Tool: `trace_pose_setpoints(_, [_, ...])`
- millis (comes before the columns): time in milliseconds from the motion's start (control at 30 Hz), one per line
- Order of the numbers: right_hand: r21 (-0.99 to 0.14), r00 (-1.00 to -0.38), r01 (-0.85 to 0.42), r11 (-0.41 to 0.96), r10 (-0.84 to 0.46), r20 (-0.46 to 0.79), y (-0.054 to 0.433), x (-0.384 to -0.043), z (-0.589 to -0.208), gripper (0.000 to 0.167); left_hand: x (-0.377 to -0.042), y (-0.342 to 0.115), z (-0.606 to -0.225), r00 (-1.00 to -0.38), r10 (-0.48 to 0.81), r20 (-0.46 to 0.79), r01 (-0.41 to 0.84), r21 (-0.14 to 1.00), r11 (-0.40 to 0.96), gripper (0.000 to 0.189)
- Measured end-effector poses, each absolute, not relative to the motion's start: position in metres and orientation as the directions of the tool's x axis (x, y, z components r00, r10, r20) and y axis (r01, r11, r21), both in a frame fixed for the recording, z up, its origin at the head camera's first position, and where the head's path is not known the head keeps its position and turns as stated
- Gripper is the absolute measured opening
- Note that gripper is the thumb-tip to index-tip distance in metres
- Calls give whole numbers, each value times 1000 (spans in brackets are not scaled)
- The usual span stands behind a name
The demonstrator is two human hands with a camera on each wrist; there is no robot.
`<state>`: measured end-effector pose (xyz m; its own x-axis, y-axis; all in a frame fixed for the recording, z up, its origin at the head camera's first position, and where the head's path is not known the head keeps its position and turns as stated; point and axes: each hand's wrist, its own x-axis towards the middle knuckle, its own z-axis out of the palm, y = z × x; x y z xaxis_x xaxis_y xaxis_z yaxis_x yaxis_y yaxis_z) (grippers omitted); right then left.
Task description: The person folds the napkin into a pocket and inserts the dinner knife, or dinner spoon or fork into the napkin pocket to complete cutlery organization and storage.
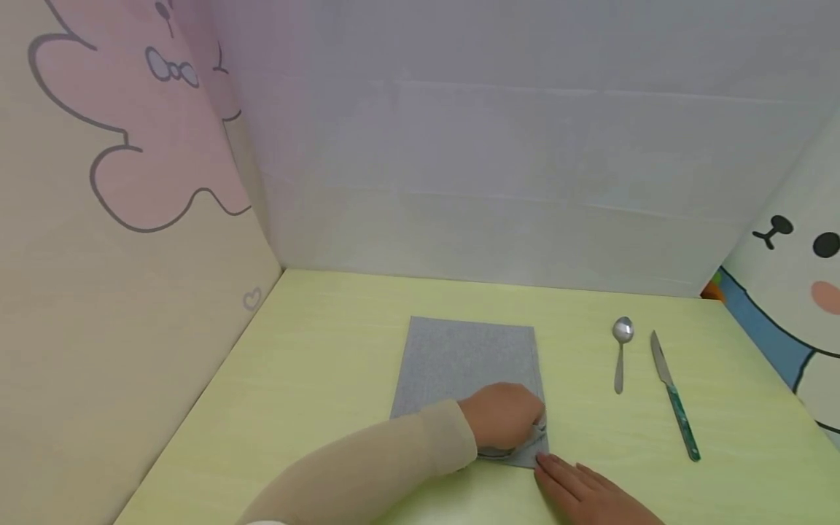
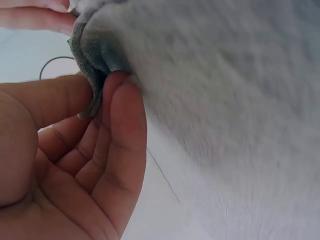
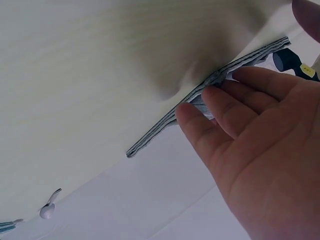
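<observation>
A grey cloth napkin (image 1: 459, 357) lies folded into a rectangle at the middle of the table. My left hand (image 1: 502, 415) grips its near right part, where the fabric bunches up. In the left wrist view, thumb and fingers of the left hand (image 2: 100, 165) pinch a fold of the napkin (image 2: 225, 100). By the near right corner, the right hand (image 1: 584, 488) rests low with fingers extended, fingertips right at the edge. From the right wrist, the napkin appears edge-on as stacked layers (image 3: 160, 125), beside the loosely bent fingers of the right hand (image 3: 270, 135).
To the right of the napkin lies a metal spoon (image 1: 623, 332), bowl away from me. Farther right is a table knife (image 1: 679, 415) with a green handle. A pale wall (image 1: 459, 182) closes off the back of the yellow table (image 1: 315, 350), and printed panels flank both sides.
</observation>
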<state>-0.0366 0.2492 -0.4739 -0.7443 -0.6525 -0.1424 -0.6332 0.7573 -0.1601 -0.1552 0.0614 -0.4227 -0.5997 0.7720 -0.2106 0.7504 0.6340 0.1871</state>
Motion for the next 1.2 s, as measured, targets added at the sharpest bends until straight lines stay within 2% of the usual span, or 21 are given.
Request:
trace_pose_setpoints(133, [-152, -739, -641, 753, -658, -141, 249, -37, -472, 88, -158, 57, -419, -629, 752, -199, 739, 147, 657, 31])
trace_pose_setpoints(333, [-159, -738, -634, 757, -653, -169, 249, -38, -473, 90, -167, 51, -415, -683, 698, -216, 684, 147, 714, 25])
trace_pose_setpoints(567, [-150, -732, -642, 752, -659, -174, 249, -39, -471, 90, -179, 38, -414, -710, 672, -208, 646, 185, 740, 17])
trace_pose_setpoints(900, [-197, -735, -598, 777, -630, -251, 247, -40, -462, 93, -188, 20, -421, -786, 596, -166, 463, 481, 745, 22])
trace_pose_setpoints(1033, [-196, -729, -606, 771, -637, -252, 247, -41, -460, 93, -200, 9, -423, -794, 590, -145, 436, 541, 719, 15])
trace_pose_setpoints(1200, [-206, -731, -595, 777, -629, -264, 246, -41, -459, 93, -220, -6, -428, -816, 566, -119, 417, 558, 718, 9])
